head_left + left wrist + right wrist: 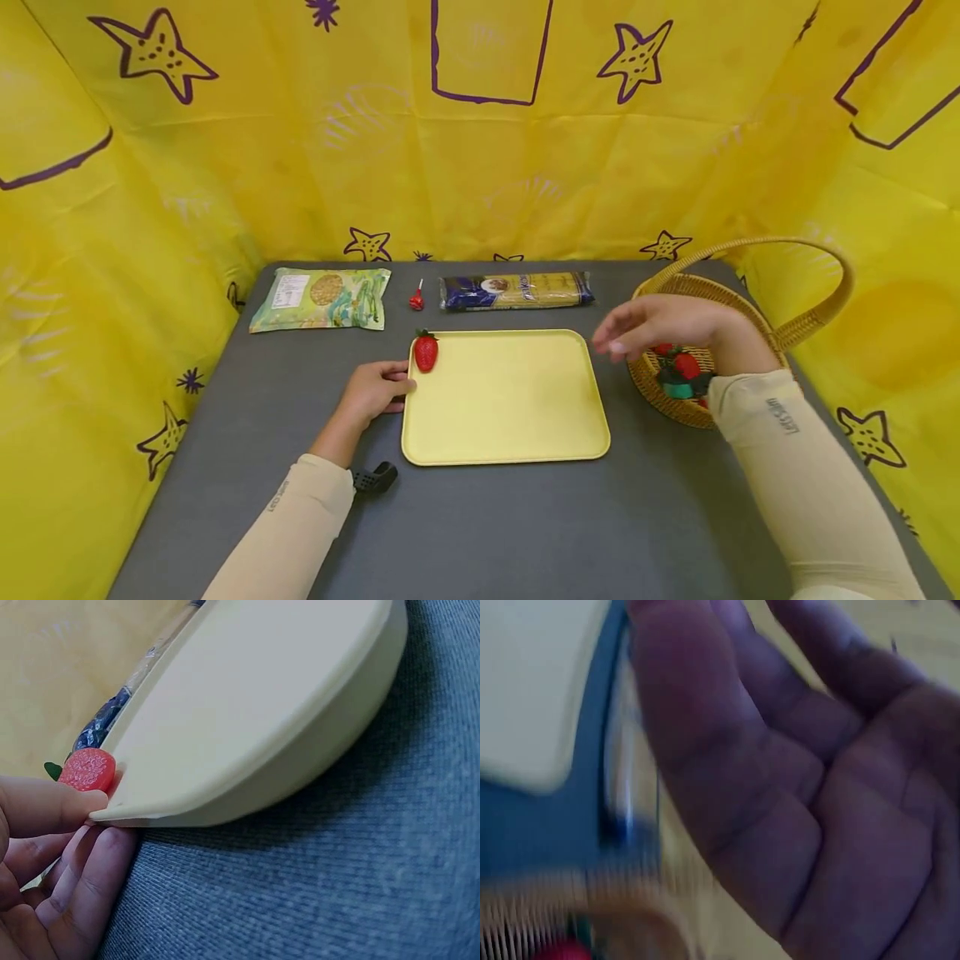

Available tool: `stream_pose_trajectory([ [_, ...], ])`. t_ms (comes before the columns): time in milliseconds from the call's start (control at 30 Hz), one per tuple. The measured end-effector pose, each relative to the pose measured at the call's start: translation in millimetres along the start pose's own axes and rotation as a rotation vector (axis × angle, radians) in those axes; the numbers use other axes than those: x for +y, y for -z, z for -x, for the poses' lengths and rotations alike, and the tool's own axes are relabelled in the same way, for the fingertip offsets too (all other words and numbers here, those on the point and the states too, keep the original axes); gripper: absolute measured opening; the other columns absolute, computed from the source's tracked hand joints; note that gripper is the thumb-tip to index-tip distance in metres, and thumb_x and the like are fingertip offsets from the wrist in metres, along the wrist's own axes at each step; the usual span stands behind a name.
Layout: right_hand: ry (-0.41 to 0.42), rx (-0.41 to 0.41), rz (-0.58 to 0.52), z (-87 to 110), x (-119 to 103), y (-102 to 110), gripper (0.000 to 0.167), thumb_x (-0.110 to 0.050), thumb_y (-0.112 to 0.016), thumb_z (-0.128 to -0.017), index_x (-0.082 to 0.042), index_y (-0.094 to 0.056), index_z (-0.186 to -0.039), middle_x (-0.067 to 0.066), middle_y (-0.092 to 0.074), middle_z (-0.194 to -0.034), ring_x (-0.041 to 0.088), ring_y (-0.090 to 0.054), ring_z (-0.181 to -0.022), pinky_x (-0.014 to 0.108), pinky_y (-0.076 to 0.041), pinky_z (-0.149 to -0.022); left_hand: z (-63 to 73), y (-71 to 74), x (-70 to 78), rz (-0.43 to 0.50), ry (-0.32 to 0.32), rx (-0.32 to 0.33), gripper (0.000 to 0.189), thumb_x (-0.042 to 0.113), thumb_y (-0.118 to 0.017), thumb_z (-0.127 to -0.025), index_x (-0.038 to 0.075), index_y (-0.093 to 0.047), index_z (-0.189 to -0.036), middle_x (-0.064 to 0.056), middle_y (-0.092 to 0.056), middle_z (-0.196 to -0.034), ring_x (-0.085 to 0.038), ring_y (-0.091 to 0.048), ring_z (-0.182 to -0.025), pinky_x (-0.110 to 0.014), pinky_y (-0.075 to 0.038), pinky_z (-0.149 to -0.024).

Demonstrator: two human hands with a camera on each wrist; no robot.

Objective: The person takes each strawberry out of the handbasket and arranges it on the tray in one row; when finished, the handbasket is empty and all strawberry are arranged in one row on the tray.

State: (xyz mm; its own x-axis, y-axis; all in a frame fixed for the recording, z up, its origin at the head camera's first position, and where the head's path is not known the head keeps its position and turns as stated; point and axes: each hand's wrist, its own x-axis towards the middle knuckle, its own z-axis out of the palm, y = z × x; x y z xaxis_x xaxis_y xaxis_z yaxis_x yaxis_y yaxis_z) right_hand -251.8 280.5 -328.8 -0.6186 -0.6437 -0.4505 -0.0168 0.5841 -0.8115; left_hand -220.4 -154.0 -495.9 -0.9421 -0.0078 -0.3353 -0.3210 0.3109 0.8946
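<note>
A pale yellow tray [510, 400] lies on the table with one red strawberry [426, 353] in its far left corner. My left hand [372, 390] pinches the tray's left rim, thumb on top and fingers below, as the left wrist view shows. Over the near-left side of a wicker basket [675, 412] hovers my right hand [663, 325], its fingers loosely bent. Nothing shows in its palm in the right wrist view, where the fingertips are cut off. Inside the basket are red strawberries [686, 365] and a teal and dark item [677, 388], partly hidden by the right arm.
Along the back of the grey table [480, 525] lie a green-yellow food bag [326, 298], a red lollipop [417, 298] and a blue-and-gold packet [517, 292]. The basket's tall handle [832, 258] arches up at the right. Yellow printed cloth [480, 167] hangs behind and at both sides.
</note>
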Motion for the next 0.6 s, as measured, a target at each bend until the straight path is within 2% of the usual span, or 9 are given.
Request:
stream_pose_trajectory([
  [67, -0.041, 0.024, -0.042, 24.7, 22, 24, 0.034, -0.016, -0.060, -0.099, 0.005, -0.058, -0.126, 0.022, -0.061, -0.123, 0.038, -0.059, -0.109, 0.042, -0.051, -0.093, 0.2, 1.4, -0.8, -0.003, 0.001, 0.006, 0.046, 0.007, -0.075, -0.086, 0.000, -0.062, -0.130, -0.016, -0.063, -0.108, -0.018, -0.065, -0.080, -0.032, -0.060, -0.063],
  [133, -0.075, 0.077, -0.085, 41.4, 43, 45, 0.036, -0.013, -0.055, -0.101, 0.008, -0.053, -0.130, 0.021, -0.060, -0.125, 0.036, -0.058, -0.113, 0.039, -0.050, -0.095, 0.9, 2.3, -1.5, -0.005, 0.004, 0.012, 0.046, 0.007, -0.075, -0.086, 0.000, -0.062, -0.129, -0.016, -0.063, -0.108, -0.018, -0.065, -0.079, -0.032, -0.060, -0.063],
  [233, -0.129, 0.235, -0.139, 53.4, 69, 68, 0.040, -0.014, -0.050, -0.103, 0.010, -0.044, -0.135, 0.011, -0.062, -0.120, 0.024, -0.061, -0.110, 0.033, -0.050, -0.094, 1.8, 2.5, -2.3, -0.004, 0.008, 0.008, 0.046, 0.007, -0.075, -0.085, 0.000, -0.062, -0.129, -0.016, -0.063, -0.108, -0.018, -0.065, -0.079, -0.032, -0.060, -0.063],
  [300, -0.158, 0.356, -0.139, 53.0, 83, 77, 0.045, -0.017, -0.050, -0.104, 0.010, -0.039, -0.138, 0.005, -0.061, -0.119, 0.017, -0.061, -0.108, 0.031, -0.051, -0.093, 2.1, 1.9, -2.3, -0.001, 0.013, 0.010, 0.047, 0.008, -0.076, -0.085, 0.001, -0.063, -0.129, -0.015, -0.063, -0.108, -0.018, -0.065, -0.080, -0.032, -0.060, -0.063],
  [367, -0.202, 0.454, -0.091, 48.7, 96, 81, 0.050, -0.022, -0.050, -0.104, 0.008, -0.037, -0.142, 0.011, -0.059, -0.123, 0.019, -0.060, -0.110, 0.034, -0.052, -0.093, 2.1, 1.3, -1.9, 0.000, 0.016, 0.010, 0.046, 0.008, -0.076, -0.085, 0.001, -0.063, -0.129, -0.015, -0.064, -0.107, -0.019, -0.065, -0.080, -0.032, -0.060, -0.063],
  [467, -0.253, 0.507, 0.017, 37.9, 110, 82, 0.055, -0.024, -0.049, -0.104, 0.007, -0.034, -0.147, 0.027, -0.044, -0.141, 0.038, -0.047, -0.125, 0.050, -0.043, -0.103, 1.9, 0.3, -0.9, 0.000, 0.016, 0.013, 0.046, 0.008, -0.076, -0.085, 0.001, -0.063, -0.129, -0.014, -0.064, -0.107, -0.019, -0.065, -0.081, -0.032, -0.060, -0.063],
  [533, -0.275, 0.526, 0.100, 30.4, 116, 81, 0.055, -0.023, -0.050, -0.103, 0.005, -0.036, -0.147, 0.031, -0.032, -0.149, 0.048, -0.034, -0.131, 0.059, -0.034, -0.105, 1.8, -0.3, -0.2, -0.003, 0.013, 0.013, 0.046, 0.007, -0.076, -0.085, 0.002, -0.063, -0.129, -0.014, -0.064, -0.107, -0.019, -0.065, -0.081, -0.032, -0.060, -0.063],
  [600, -0.275, 0.534, 0.158, 23.2, 121, 80, 0.053, -0.020, -0.050, -0.101, 0.005, -0.038, -0.146, 0.032, -0.027, -0.150, 0.054, -0.024, -0.133, 0.066, -0.026, -0.106, 2.0, -0.8, 0.7, -0.005, 0.015, 0.014, 0.046, 0.008, -0.076, -0.085, 0.002, -0.064, -0.129, -0.014, -0.064, -0.107, -0.018, -0.065, -0.080, -0.032, -0.060, -0.063],
])
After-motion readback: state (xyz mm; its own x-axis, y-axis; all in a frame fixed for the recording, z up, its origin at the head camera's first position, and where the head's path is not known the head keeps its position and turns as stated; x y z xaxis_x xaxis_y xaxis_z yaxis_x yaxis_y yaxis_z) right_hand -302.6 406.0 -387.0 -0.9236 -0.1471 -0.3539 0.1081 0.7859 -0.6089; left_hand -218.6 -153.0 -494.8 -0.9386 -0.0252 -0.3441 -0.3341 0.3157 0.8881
